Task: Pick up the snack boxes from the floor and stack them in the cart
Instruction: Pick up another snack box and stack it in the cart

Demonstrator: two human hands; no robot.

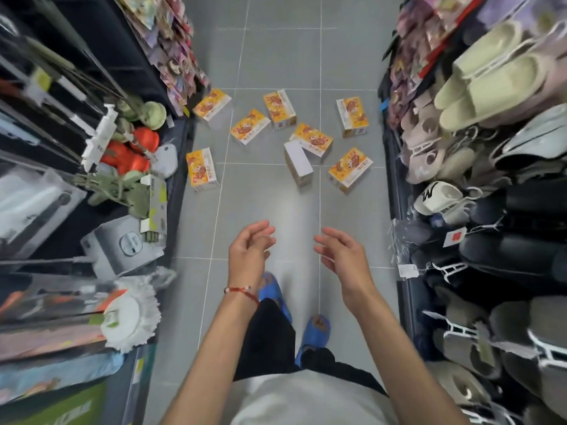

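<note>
The grey tiled aisle floor (276, 210) carries 8 snack boxes (250, 126) scattered far ahead; the left grip (250, 250) and right grip (340, 256) hover near, both released, empty.

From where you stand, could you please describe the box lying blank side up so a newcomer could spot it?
Start at the grey floor left of the slipper rack. Among the boxes scattered there, find the white box near the middle, beside a yellow box. It alone shows a plain white top; all the others show yellow print.
</note>
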